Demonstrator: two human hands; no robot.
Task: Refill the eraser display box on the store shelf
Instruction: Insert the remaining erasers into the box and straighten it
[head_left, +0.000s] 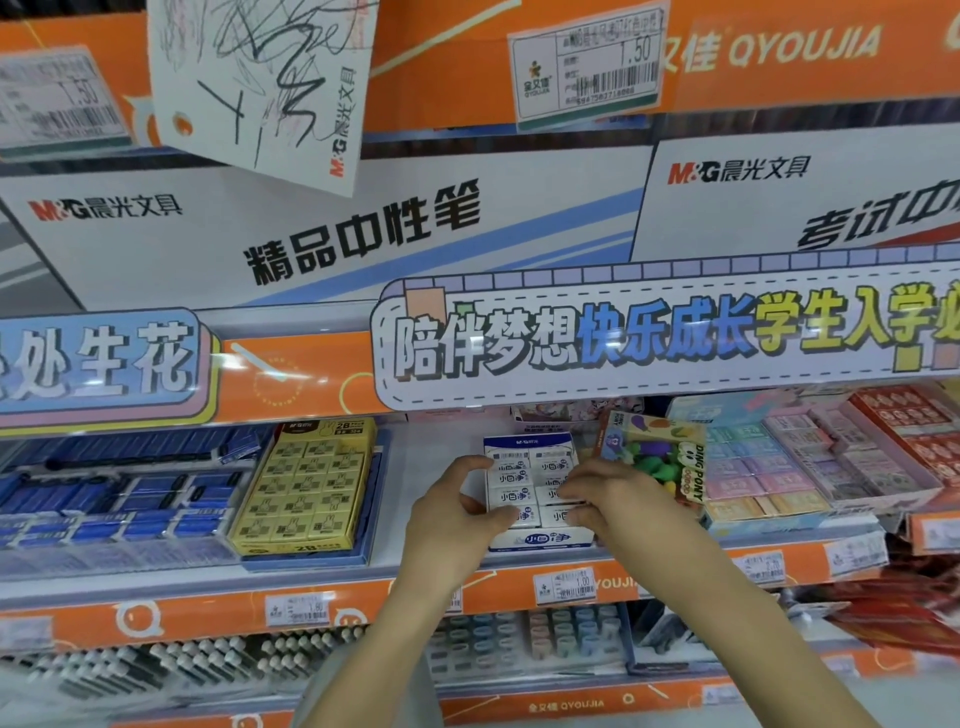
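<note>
A white and blue eraser display box (540, 540) stands on the middle shelf, filled with rows of white erasers (514, 478) in blue-printed sleeves. My left hand (457, 514) rests against the box's left side, thumb and fingers curled around the lower left erasers. My right hand (613, 499) lies over the box's right half, fingertips pressing on the erasers there and hiding part of them. Whether either hand holds a loose eraser cannot be told.
A yellow 2B eraser box (306, 488) and blue eraser trays (104, 499) stand to the left. A colourful DING PONY box (660, 457) and pastel eraser boxes (769, 467) crowd the right. The orange shelf edge (363, 608) carries price tags; pens fill the shelf below.
</note>
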